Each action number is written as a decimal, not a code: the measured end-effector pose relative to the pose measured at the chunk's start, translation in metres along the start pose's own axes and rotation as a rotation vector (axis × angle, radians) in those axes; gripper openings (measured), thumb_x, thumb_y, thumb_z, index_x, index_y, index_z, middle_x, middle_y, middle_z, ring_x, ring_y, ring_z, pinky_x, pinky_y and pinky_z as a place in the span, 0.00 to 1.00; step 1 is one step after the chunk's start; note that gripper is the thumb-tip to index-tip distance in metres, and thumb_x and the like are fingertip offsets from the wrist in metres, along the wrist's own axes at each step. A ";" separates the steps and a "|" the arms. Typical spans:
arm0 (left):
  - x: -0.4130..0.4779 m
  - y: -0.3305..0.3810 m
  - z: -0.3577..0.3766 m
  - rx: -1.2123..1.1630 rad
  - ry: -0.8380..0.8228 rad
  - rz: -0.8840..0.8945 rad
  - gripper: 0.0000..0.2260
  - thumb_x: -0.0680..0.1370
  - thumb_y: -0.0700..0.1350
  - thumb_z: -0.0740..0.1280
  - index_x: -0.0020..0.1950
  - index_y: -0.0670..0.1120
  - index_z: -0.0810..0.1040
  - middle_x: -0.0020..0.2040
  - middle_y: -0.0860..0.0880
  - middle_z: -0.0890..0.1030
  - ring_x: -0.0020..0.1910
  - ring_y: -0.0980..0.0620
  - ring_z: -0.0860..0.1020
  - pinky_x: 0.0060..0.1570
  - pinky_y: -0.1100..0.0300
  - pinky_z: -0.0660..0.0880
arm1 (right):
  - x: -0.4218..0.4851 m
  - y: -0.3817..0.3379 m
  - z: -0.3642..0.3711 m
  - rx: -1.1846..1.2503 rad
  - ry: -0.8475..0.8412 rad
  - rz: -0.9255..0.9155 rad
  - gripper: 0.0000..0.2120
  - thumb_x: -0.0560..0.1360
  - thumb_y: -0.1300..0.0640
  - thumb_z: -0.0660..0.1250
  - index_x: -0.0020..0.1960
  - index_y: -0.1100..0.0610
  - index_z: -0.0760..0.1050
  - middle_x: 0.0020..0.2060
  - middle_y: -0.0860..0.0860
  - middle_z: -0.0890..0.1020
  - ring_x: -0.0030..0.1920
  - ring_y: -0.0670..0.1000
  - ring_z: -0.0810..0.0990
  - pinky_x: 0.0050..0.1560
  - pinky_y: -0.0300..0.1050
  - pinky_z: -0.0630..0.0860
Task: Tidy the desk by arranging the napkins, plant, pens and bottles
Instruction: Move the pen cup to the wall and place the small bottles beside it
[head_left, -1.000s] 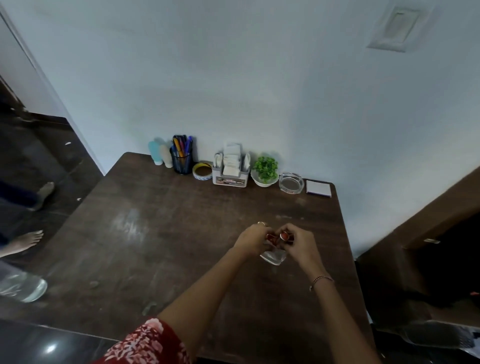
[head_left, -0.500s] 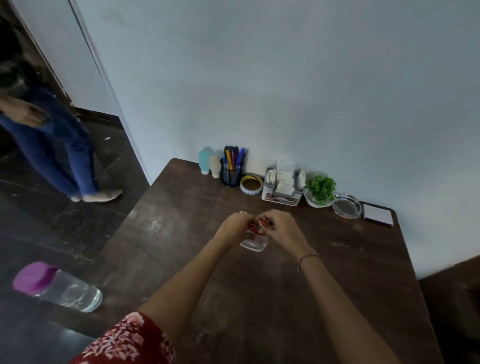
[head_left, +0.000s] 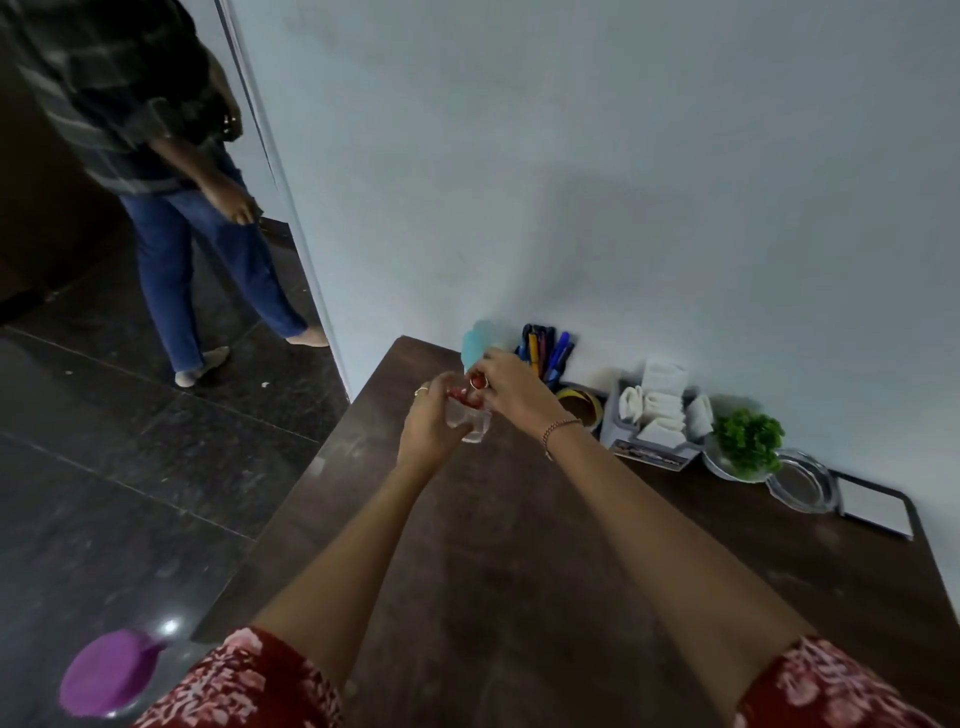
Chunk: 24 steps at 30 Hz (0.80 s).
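L hand (head_left: 430, 434) and R hand (head_left: 515, 397) are up at the back row now, just left of the pens (head_left: 545, 351). A sec ago they're mid-surface, well short of the pens. So the clear container (head_left: 471, 425) comes along w/ them and sits just front-left of the pens, close in front of the teal bottle (head_left: 475, 340). Can't tell if its base touches the surface (head_left: 519, 571) yet.

L fingers (head_left: 437, 389) are clamped round the container's side. R fingers (head_left: 488, 365) are pinched together on the red bit (head_left: 461, 395) at its top: cap or stopper, can't tell.

The rest of the row is unchanged, same order as before. The tape roll (head_left: 583, 408) is just right of the pens, then the napkin holder (head_left: 655, 418), the plant (head_left: 748, 439), the glass dish (head_left: 802, 484), and the notepad (head_left: 875, 506) farthest right.

My read: the container is prob the last loose item on top and is headed for the slot by the teal bottle, left of the pens. It needs a gentle set-down so it doesn't knock that bottle over. The purple-capped bottle (head_left: 111, 670) lies on the floor, well left of the pens and nearer the camera, so it may be left to fetch. A 2nd person (head_left: 171, 156) is at the doorway, far left of the pens.
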<state>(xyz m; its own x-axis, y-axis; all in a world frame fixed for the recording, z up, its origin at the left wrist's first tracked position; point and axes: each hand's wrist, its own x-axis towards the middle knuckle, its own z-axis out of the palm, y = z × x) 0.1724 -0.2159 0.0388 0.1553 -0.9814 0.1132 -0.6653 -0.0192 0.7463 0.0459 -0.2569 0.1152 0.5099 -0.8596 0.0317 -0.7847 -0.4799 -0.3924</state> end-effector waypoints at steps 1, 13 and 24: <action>0.005 -0.005 0.002 -0.024 0.028 -0.044 0.35 0.65 0.44 0.77 0.69 0.46 0.66 0.61 0.48 0.75 0.59 0.50 0.73 0.51 0.62 0.70 | 0.014 -0.002 0.001 0.005 0.010 -0.002 0.10 0.74 0.64 0.67 0.55 0.61 0.79 0.51 0.56 0.77 0.51 0.54 0.78 0.54 0.43 0.74; 0.108 -0.038 0.012 -0.087 0.245 -0.293 0.40 0.66 0.50 0.77 0.72 0.43 0.62 0.68 0.43 0.69 0.68 0.45 0.67 0.60 0.53 0.71 | 0.148 -0.001 0.008 -0.018 -0.046 -0.034 0.06 0.70 0.63 0.70 0.47 0.63 0.79 0.48 0.56 0.78 0.48 0.55 0.78 0.44 0.38 0.67; 0.147 -0.074 0.026 -0.060 0.171 -0.284 0.31 0.73 0.42 0.71 0.73 0.48 0.62 0.64 0.43 0.74 0.62 0.44 0.73 0.58 0.53 0.72 | 0.192 0.021 0.037 -0.117 -0.093 -0.057 0.04 0.71 0.64 0.68 0.46 0.63 0.79 0.48 0.56 0.78 0.49 0.56 0.78 0.44 0.42 0.69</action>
<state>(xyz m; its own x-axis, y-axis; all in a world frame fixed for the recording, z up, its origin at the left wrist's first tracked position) 0.2257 -0.3641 -0.0172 0.4518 -0.8921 -0.0004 -0.5346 -0.2711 0.8005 0.1405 -0.4252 0.0790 0.5807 -0.8133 -0.0369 -0.7868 -0.5490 -0.2821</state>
